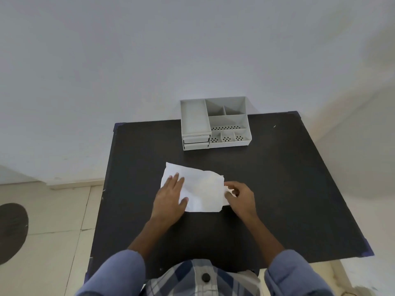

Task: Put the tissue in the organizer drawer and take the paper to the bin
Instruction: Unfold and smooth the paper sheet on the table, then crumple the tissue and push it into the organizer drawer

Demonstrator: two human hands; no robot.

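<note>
A white tissue (203,189) lies spread and creased on the dark table (288,189), near its middle. My left hand (171,197) rests flat on the tissue's left part, fingers apart. My right hand (240,196) pinches the tissue's right edge between thumb and fingers. A grey organizer (214,122) stands at the table's far edge; it has open compartments on top and two small drawers (196,142) at its front left, both pushed in. No separate paper and no bin are in view.
The table stands against a pale wall. Tiled floor shows on the left, with a dark round mat (11,231) on it. The table's corners have blue caps.
</note>
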